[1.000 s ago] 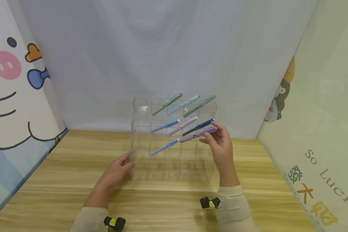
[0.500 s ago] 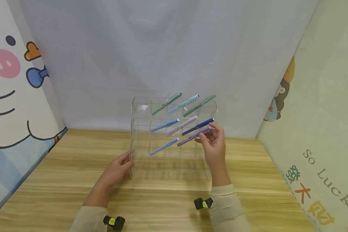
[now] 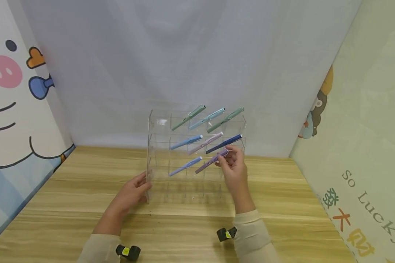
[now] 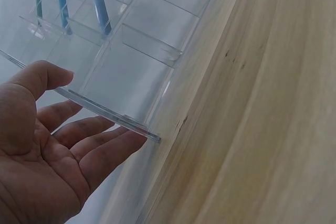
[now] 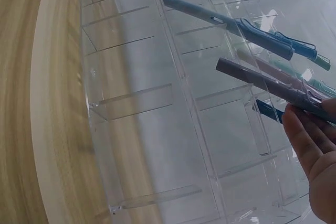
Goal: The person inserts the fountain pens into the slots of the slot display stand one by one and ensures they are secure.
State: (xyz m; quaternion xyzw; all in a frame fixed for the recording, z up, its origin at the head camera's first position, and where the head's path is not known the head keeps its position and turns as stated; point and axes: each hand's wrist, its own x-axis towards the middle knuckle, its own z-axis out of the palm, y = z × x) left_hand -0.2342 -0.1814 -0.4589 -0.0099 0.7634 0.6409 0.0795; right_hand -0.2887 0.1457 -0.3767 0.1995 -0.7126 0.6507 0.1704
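Observation:
A clear acrylic pen rack (image 3: 149,160) with tiered compartments stands on the wooden table. My left hand (image 3: 130,193) holds its left side panel, thumb in front and fingers behind, as the left wrist view shows. With thumb and fingertips, my right hand (image 3: 233,170) pinches a purple pen (image 3: 210,162) near its capped upper end. The pen slants, its lower tip over the third tier, right of a periwinkle pen (image 3: 184,167). Above it lie a navy pen (image 3: 224,144), a lilac pen (image 3: 205,143) and a blue pen (image 3: 185,142). In the right wrist view, the purple pen's tip (image 5: 226,66) overlaps the dividers.
The rack's top tier holds a light blue pen (image 3: 206,118) between two green pens, one on the left (image 3: 188,117) and one on the right (image 3: 225,119). A pale curtain (image 3: 197,54) hangs behind. Printed panels flank the wooden table (image 3: 293,204).
My right hand has moved left and slightly down with the purple pen, whose tip has come closer to the periwinkle pen. The left hand stays at the rack's side.

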